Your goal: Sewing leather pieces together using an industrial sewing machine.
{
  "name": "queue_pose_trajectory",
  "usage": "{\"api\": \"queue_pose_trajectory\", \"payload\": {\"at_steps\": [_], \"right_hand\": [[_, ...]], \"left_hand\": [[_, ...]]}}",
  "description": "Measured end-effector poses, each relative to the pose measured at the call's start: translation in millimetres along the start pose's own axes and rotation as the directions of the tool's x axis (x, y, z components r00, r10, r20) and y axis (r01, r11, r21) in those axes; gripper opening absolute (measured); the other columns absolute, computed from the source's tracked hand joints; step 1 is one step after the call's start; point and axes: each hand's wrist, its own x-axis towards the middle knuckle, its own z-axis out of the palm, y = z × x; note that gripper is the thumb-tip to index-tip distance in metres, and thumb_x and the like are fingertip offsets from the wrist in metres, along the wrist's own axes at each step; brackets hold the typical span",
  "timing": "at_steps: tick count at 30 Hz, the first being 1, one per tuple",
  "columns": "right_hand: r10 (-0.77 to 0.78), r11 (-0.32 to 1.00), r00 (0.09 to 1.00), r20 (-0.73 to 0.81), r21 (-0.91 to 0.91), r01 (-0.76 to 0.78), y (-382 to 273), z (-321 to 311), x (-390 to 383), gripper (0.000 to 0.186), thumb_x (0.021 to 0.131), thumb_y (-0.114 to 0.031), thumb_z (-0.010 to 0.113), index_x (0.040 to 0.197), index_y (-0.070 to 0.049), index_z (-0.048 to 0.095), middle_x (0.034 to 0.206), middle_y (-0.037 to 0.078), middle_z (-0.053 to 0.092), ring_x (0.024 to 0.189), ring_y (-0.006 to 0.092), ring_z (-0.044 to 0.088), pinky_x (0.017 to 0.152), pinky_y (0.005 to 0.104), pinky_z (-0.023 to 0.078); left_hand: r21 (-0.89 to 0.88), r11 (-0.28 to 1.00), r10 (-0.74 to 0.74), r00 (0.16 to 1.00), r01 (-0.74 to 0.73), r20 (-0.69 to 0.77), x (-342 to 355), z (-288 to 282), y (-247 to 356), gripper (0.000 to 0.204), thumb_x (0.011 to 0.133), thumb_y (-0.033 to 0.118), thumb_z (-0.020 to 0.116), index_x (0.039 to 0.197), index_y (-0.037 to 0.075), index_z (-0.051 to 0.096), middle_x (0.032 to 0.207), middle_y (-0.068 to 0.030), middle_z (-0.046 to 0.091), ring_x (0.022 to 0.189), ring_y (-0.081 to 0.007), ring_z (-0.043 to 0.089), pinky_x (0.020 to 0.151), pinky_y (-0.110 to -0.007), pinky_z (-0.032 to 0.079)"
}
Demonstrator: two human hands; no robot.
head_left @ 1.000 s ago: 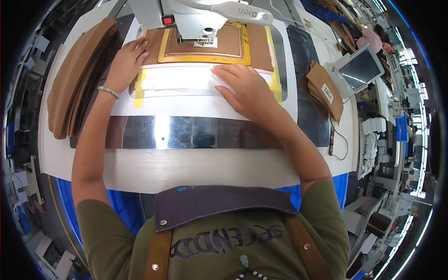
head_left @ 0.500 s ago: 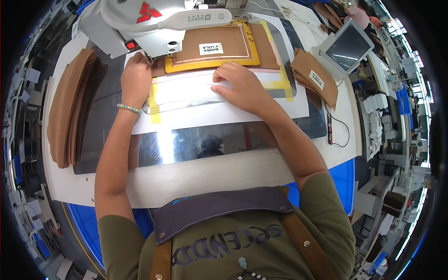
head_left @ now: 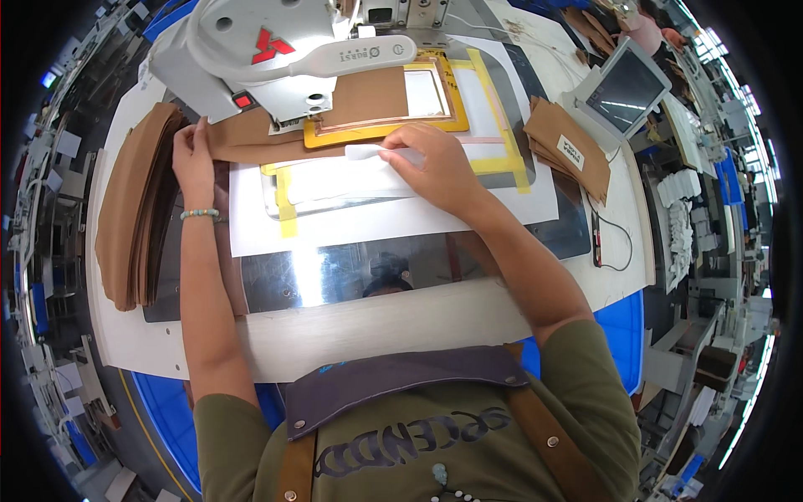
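My left hand [head_left: 194, 161], with a beaded bracelet at its wrist, is closed on the left end of a brown fabric panel [head_left: 251, 151]. That panel runs to the right beneath a yellow frame [head_left: 360, 138], and a white label on it is partly hidden under the sewing machine head [head_left: 259, 58]. Between the thumb and fingers of my right hand [head_left: 431, 163] is the edge of a white flap [head_left: 365, 152], bent up just in front of the frame. White sheeting with yellow tape [head_left: 286, 205] lies under both.
At the left stands a stack of folded brown panels [head_left: 134, 209]. Several labelled brown pieces [head_left: 569, 151] lie at the right, near a small screen [head_left: 626, 84] and a thin cabled tool [head_left: 596, 237]. A shiny metal plate [head_left: 335, 272] covers the near table.
My left hand has moved left, drawing the brown panel and its label out leftward from under the yellow frame. My right hand stays near its place, with the white flap now showing bent up.
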Motion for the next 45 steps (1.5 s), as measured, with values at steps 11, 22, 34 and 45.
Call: {"api": "queue_pose_trajectory", "payload": {"at_steps": [11,22,34,45], "right_hand": [[0.013,1.0,0.998,0.069,-0.006,-0.012,4.7,-6.1,2.8,0.015,0.092,-0.009,0.075,0.106,-0.002,0.075,0.104,0.015,0.076,0.099,0.0327,0.073,0.092,0.0396,0.055],[0.165,0.986,0.984,0.074,-0.036,-0.162,-4.1,-5.2,-4.2,0.016,0.098,-0.007,0.072,0.11,0.001,0.076,0.105,0.006,0.075,0.102,0.0161,0.069,0.097,0.0287,0.05],[0.221,0.975,0.968,0.114,-0.035,-0.219,1.9,-2.4,-5.8,0.019,0.099,-0.012,0.072,0.114,0.0,0.076,0.11,0.007,0.076,0.106,0.0173,0.069,0.1,0.0299,0.05],[0.198,0.979,0.973,0.115,-0.073,-0.191,4.0,-7.1,-7.5,0.019,0.1,-0.011,0.071,0.115,0.0,0.076,0.112,0.007,0.077,0.106,0.0178,0.069,0.1,0.0299,0.05]], "left_hand": [[-0.286,0.958,0.007,0.997,-0.028,-0.074,-36.8,-128.5,75.2,0.042,0.102,-0.005,0.058,0.142,0.002,0.07,0.138,-0.0069,0.072,0.12,-0.0101,0.063,0.107,-0.025,0.047],[0.05,0.995,-0.037,0.788,0.086,-0.614,-275.2,-426.1,2.3,0.06,0.1,-0.009,0.056,0.159,0.0,0.051,0.158,-0.0095,0.056,0.136,-0.0156,0.057,0.116,-0.032,0.044],[0.604,0.304,-0.424,0.672,0.737,-0.607,-587.7,-498.1,-133.5,0.053,0.092,0.008,0.061,0.145,0.004,0.065,0.138,-0.0266,0.068,0.124,-0.0428,0.069,0.108,-0.045,0.055],[0.877,0.224,-0.456,0.841,0.426,-0.292,-462.3,-412.9,-139.0,0.066,0.105,0.05,0.056,0.155,0.008,0.054,0.159,-0.0268,0.05,0.144,-0.0465,0.05,0.118,-0.05,0.045]]}}
